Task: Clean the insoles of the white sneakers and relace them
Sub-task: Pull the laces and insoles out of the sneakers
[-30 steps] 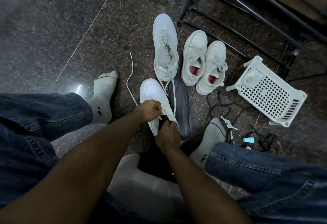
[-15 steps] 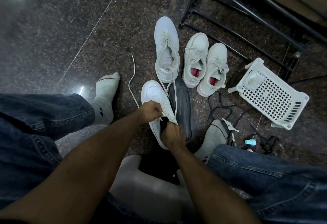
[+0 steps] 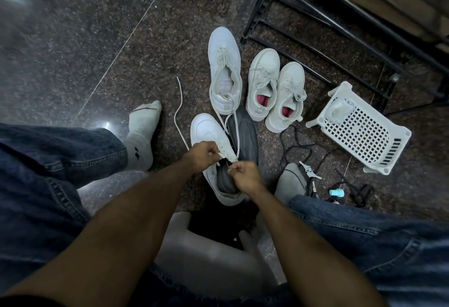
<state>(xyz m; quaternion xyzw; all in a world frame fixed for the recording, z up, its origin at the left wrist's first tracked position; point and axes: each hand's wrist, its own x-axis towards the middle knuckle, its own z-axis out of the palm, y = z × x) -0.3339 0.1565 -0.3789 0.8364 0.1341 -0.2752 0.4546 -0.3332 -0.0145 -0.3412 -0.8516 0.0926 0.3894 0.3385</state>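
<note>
A white sneaker (image 3: 206,132) lies on the floor between my feet, toe pointing away. My left hand (image 3: 201,155) pinches its white lace (image 3: 179,117) at the eyelet flap; the lace's free end trails up and left across the floor. My right hand (image 3: 245,176) is curled over the shoe's dark opening and seems to pinch the lace or flap edge. A dark insole (image 3: 244,134) lies beside the shoe. The matching white sneaker (image 3: 224,71) lies farther away, its loose laces trailing down.
A smaller pair of white sneakers with pink linings (image 3: 275,88) stands to the right. A white plastic basket (image 3: 362,132) lies tipped over. Black laces (image 3: 298,151), a small tool and a teal cap (image 3: 336,193) lie near my right foot. A black metal rack (image 3: 315,39) stands behind.
My right hand has lifted out of the shoe opening and drawn slightly right. My left hand stays at the eyelets. The view has shifted a little.
</note>
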